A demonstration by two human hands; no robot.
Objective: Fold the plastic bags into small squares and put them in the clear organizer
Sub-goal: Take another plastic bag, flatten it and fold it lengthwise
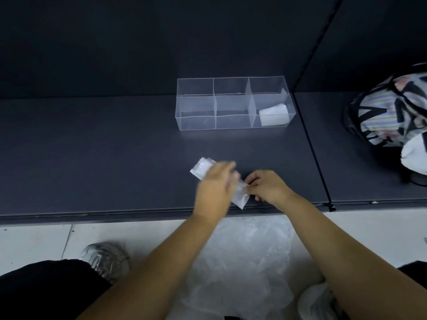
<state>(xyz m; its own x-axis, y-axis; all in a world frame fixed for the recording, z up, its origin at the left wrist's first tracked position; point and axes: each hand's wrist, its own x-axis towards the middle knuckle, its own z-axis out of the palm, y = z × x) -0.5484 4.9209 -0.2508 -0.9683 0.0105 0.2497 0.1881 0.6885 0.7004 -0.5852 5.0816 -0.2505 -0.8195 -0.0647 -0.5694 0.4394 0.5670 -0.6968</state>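
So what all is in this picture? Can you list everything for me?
organizer: one, clear, six compartments, toward the back of the shelf
folded bag: one, white, in the organizer's front right compartment
half-folded bag: one, white, near the shelf's front edge
loose bags: a pile, count unclear, see-through white, on the floor
patterned bag: one, black, white and striped, on the shelf at far right
shelf: one, dark grey
shoe: one, grey, on the floor at lower left
left hand: blurred, over the half-folded bag
right hand: pinches that bag's near end
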